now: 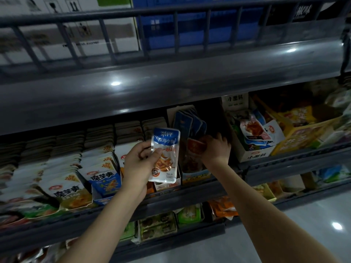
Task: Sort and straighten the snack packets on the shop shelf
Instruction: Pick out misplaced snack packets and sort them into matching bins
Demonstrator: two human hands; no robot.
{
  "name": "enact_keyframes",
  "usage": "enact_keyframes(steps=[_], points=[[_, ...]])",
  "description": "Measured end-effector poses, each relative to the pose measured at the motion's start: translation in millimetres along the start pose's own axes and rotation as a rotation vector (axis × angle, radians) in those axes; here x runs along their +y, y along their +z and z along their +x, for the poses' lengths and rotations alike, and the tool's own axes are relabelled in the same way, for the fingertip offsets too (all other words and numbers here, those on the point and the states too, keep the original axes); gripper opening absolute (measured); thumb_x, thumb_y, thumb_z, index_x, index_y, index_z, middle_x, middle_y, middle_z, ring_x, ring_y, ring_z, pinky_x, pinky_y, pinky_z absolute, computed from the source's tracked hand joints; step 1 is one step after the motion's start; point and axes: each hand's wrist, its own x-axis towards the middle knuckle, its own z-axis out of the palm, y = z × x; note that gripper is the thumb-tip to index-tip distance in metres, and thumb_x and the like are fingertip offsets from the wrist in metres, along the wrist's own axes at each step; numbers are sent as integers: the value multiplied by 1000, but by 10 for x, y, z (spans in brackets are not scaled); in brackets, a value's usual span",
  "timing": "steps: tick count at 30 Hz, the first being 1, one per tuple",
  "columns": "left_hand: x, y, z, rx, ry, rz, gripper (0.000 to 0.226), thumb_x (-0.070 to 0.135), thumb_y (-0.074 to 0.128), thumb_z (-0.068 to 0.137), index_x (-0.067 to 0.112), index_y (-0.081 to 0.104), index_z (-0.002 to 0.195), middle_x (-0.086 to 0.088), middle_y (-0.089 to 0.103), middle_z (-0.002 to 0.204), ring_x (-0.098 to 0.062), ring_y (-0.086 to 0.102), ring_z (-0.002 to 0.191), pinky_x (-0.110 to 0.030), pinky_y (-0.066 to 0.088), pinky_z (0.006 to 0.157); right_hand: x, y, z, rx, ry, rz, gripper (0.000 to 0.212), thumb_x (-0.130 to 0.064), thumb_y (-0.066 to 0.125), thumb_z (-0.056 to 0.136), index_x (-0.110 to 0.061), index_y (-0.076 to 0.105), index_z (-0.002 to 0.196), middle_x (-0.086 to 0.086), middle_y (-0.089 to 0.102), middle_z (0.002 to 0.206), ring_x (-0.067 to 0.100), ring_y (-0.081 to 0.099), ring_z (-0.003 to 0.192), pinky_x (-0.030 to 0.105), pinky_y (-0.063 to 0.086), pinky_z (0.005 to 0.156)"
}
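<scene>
From the head view, the left hand [139, 164] is held up in front of the middle shelf [199, 190], thumb and fingers pinching a blue-and-white packet [165, 154] by its left edge. The packet stands upright, clear of the shelf. Its blue top reads "劲仔" and, below that, "深海小鱼", and its clear lower half shows small orange-brown fish. The fine print at the bottom is too small to read.

The right hand [216, 149] reaches into an open cardboard box [195, 176] just right of that packet, with its fingers curled round a red packet [196, 146] at the top of the box. Any writing on the red packet is blurred. Behind it, at the back of the same box, dark blue packets [190, 122] stand fanned upright.

To the left, white packets [70, 188] lie in overlapping rows, marked "魔芋爽" with a "20%" flash. A blue packet [106, 179] with the same three characters fronts the row nearest the left hand.

To the right, a white box [257, 153] printed "小面筋" holds a loose jumble of red, white and blue packets. Beyond it sits a yellow box [303, 137] whose lettering is unclear.

On the shelf below lie green packets [190, 213] and orange packets [224, 205]. Above, behind a metal rail [171, 14], stand a white carton [66, 25] with handling symbols and blue cartons [190, 25].
</scene>
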Motion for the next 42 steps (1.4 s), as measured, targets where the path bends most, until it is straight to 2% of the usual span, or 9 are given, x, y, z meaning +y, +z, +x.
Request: enact_keyframes(steps=[4, 8, 10, 16, 22, 27, 31, 35, 42], points=[[25, -9, -17, 23, -27, -18, 20, 3, 65, 82, 22, 66, 90, 10, 67, 64, -5, 64, 64, -22, 51, 63, -32, -185, -132, 60, 56, 466, 6, -29, 66, 78, -34, 65, 79, 6, 55, 115, 32, 50, 107, 45, 45, 89], [110, -27, -69, 41, -52, -23, 20, 2, 63, 83, 21, 66, 89, 3, 69, 71, -13, 66, 71, -26, 54, 69, -56, -577, -286, 18, 232, 1153, 24, -9, 66, 83, -26, 64, 67, -10, 68, 73, 12, 66, 73, 19, 52, 56], [165, -39, -128, 70, -74, -30, 20, 0, 63, 83, 20, 64, 87, 4, 64, 66, -13, 62, 69, -25, 51, 68, -15, -792, -380, -19, 268, 1249, 22, -10, 62, 85, -24, 66, 69, -6, 71, 70, 13, 68, 70, 24, 55, 59], [477, -145, -524, 33, -204, -51, 17, 1, 62, 84, 9, 59, 98, -7, 58, 81, -25, 58, 82, -40, 47, 81, -87, -1292, -840, -188, 262, 1332, 7, -17, 67, 84, -19, 68, 78, -2, 72, 69, 15, 70, 65, 28, 55, 53], [914, -323, -1178, -4, -324, -116, 15, 0, 56, 88, 14, 58, 92, -10, 64, 89, -21, 59, 80, -33, 47, 73, -507, -1517, -1395, -424, 249, 1326, 8, -16, 71, 79, -19, 68, 72, 3, 73, 67, 19, 71, 62, 31, 56, 49], [1195, -687, -1701, 36, -410, -242, 17, 3, 57, 87, 10, 56, 103, -15, 66, 97, -28, 64, 76, -36, 52, 64, -979, -1606, -1850, -474, 196, 1189, 10, -13, 74, 77, -15, 68, 69, 12, 74, 81, 32, 71, 81, 49, 58, 76], [1299, -1027, -2045, 135, -387, -189, 43, -3, 71, 73, 9, 52, 110, -15, 69, 105, -28, 70, 85, -35, 57, 61, -1332, -1625, -2154, -585, 164, 1169, 23, -11, 75, 75, -20, 67, 56, 5, 75, 77, 26, 72, 79, 42, 58, 76], [1353, -1418, -2299, 218, -384, -178, 39, -5, 71, 73, 15, 54, 102, -8, 72, 97, -23, 72, 79, -33, 56, 57, -1650, -1605, -2417, -781, 181, 1172, 3, -17, 70, 81, -16, 71, 78, 2, 76, 82, 21, 73, 75, 31, 58, 61], [1428, -2166, -2544, 308, -416, -200, 43, -6, 73, 70, 14, 55, 104, -6, 72, 98, -22, 72, 78, -30, 56, 53, -2233, -1425, -2825, -1000, 233, 1083, 15, -27, 63, 87, -14, 71, 87, 2, 76, 86, 19, 73, 77, 34, 57, 64]])
